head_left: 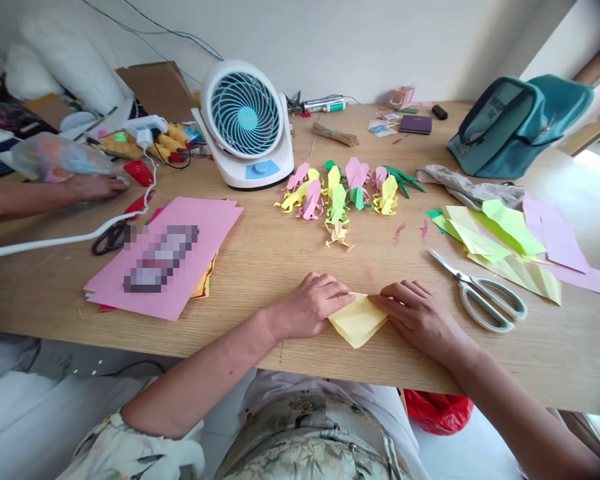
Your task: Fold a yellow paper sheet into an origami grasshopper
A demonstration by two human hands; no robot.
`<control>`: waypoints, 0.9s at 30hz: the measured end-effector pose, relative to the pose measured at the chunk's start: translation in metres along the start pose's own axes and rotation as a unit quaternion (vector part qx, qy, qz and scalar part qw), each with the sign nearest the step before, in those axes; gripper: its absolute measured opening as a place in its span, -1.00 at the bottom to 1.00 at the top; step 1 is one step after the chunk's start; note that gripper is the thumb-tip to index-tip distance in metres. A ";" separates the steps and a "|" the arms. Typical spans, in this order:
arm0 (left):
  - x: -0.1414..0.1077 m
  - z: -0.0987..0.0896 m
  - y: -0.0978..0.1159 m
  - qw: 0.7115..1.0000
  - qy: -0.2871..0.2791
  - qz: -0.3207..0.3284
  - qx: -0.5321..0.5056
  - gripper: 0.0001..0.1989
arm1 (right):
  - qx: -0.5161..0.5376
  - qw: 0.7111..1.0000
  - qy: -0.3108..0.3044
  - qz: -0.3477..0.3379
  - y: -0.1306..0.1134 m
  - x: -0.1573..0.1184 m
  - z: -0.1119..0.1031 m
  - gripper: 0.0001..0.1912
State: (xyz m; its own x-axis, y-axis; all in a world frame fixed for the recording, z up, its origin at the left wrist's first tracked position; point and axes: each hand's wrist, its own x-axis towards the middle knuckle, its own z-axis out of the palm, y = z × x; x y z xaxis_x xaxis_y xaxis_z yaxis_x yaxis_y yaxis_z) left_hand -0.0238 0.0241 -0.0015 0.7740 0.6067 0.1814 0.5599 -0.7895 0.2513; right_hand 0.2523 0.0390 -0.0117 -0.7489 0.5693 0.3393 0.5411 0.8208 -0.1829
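A: Far left of the hands, a pink sheet (213, 230); then the left hand (307, 308), fingers clamped on one corner of the yellow paper (357, 321).
B: It's folded, right between the hands — and the right hand (417, 313) grips the opposite corner!
A: Uneven pulling could skew those layers.
B: Scissors (463, 277) beside the right hand, too — a wide elbow could knock them.

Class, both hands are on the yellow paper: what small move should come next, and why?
I'd probably press along the top edge of the yellow paper to sharpen the crease: the paper looks folded, its tip points towards the person, and the left hand and right hand are already at its opposite upper corners.
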 end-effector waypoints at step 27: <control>-0.035 -0.005 0.026 0.985 -0.105 -0.137 0.016 -0.16 | 0.003 1.000 0.025 0.002 -0.016 -0.023 0.000 -0.73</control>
State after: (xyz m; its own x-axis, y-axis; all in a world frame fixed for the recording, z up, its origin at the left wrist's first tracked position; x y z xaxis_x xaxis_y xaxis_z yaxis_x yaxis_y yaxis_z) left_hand -0.0376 -0.0173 0.0040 0.6352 0.7671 -0.0902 0.7623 -0.6038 0.2331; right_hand 0.2604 0.0128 -0.0165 -0.7272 0.5689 0.3841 0.5411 0.8194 -0.1894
